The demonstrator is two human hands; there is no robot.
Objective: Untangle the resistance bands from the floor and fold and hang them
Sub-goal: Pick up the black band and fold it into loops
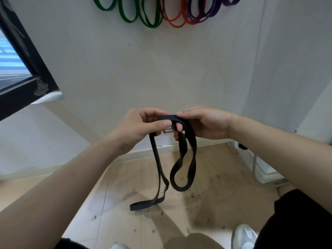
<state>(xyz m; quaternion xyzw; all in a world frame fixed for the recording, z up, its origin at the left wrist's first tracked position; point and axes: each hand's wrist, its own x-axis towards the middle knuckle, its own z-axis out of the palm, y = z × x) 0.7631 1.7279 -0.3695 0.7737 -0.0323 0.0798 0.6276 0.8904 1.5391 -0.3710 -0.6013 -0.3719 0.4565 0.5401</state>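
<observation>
A black resistance band (pixel 190 159) hangs in front of me, held at its top by both hands. My left hand (pixel 138 126) pinches it with thumb and fingers on the left side. My right hand (pixel 206 123) grips the top fold from the right. Two loops drop from the hands: a short one on the right and a longer one on the left whose end rests low near the wooden floor (pixel 206 203). High on the wall hang green bands (pixel 149 17), a red band (pixel 177 20) and purple bands (pixel 206 15).
A dark window frame (pixel 27 69) juts in at the left. A wall socket (pixel 168 130) sits behind the hands. A white appliance with a cable (pixel 258 166) stands at the right. My white shoes (pixel 244 236) are at the bottom.
</observation>
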